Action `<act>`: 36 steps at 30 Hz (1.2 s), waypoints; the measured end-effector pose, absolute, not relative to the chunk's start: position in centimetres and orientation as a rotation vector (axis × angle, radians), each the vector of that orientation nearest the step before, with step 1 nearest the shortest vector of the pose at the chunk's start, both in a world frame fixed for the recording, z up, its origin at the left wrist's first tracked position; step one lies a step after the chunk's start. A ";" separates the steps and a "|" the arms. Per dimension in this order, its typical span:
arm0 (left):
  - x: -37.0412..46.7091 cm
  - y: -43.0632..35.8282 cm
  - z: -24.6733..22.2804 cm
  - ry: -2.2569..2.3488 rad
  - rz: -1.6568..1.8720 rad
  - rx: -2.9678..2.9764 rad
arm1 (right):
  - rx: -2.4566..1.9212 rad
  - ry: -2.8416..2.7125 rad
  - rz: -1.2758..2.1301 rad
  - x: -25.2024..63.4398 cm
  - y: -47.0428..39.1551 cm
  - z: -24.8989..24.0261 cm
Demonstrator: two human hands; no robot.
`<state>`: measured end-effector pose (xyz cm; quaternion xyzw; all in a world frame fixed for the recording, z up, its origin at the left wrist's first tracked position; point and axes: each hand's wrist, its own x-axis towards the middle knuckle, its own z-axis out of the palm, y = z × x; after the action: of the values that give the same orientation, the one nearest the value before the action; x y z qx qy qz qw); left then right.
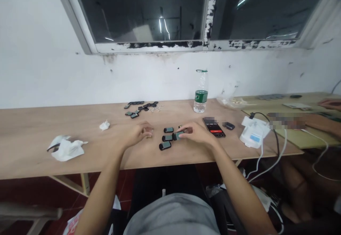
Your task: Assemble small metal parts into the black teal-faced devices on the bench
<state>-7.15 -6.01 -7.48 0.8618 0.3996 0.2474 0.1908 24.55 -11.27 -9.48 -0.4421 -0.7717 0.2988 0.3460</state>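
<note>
Several small black devices with grey-green panels lie on the wooden table (87, 121) in front of me: an upper device (168, 130), a middle device (167, 138) and a lower, slightly tilted device (165, 145). My right hand (198, 132) has its thumb and fingers on the right end of another small black device (177, 135), just beside the middle one. To the left of this group, my left hand (140, 133) hovers low over the table with its fingers curled into a pinch. Whatever sits between those fingertips is too small to make out.
More black devices (134, 115) and tiny white pieces (156, 109) lie farther back. A water bottle (201, 96), a phone (214, 126), a black fob-like object (229, 125) and a white box with cables (252, 135) are rightward. Crumpled tissues (69, 149) lie left. Another person's arm (322, 121) reaches in at right.
</note>
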 end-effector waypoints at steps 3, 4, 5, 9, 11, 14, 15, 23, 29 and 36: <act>-4.5 -7.6 -7.1 0.933 0.740 2.420 | -1.123 -1.841 0.764 23.6 -11.4 -8.4; -3.8 -8.0 -7.2 0.899 0.782 2.411 | -1.117 -1.799 0.754 23.3 -11.3 -8.3; -3.2 -8.2 -7.4 0.874 0.832 2.404 | -1.107 -1.764 0.739 22.9 -11.1 -8.3; -1.9 -8.0 -8.6 0.832 1.010 2.414 | -1.064 -1.702 0.698 21.3 -10.4 -8.6; -1.7 -7.7 -9.1 0.824 1.055 2.445 | -1.058 -1.669 0.701 20.6 -10.4 -8.7; -1.5 -7.6 -9.4 0.833 1.080 2.481 | -1.056 -1.607 0.749 20.2 -10.6 -8.5; -1.5 -7.7 -9.4 0.844 1.082 2.484 | -1.052 -1.595 0.766 20.1 -10.6 -8.5; -1.1 -8.3 -9.4 0.936 1.070 2.475 | -1.043 -1.558 0.793 20.2 -10.6 -8.5; -0.8 -8.6 -9.6 1.018 1.198 2.423 | -1.009 -1.579 0.807 20.4 -10.4 -8.7; -0.3 -8.6 -9.6 1.019 1.263 2.080 | -1.014 -1.607 0.854 20.2 -10.8 -8.6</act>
<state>-0.35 -8.57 -9.63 0.7636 0.3742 0.4638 0.2488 20.23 -10.81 -8.62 -0.4202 -0.6660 0.3540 0.5045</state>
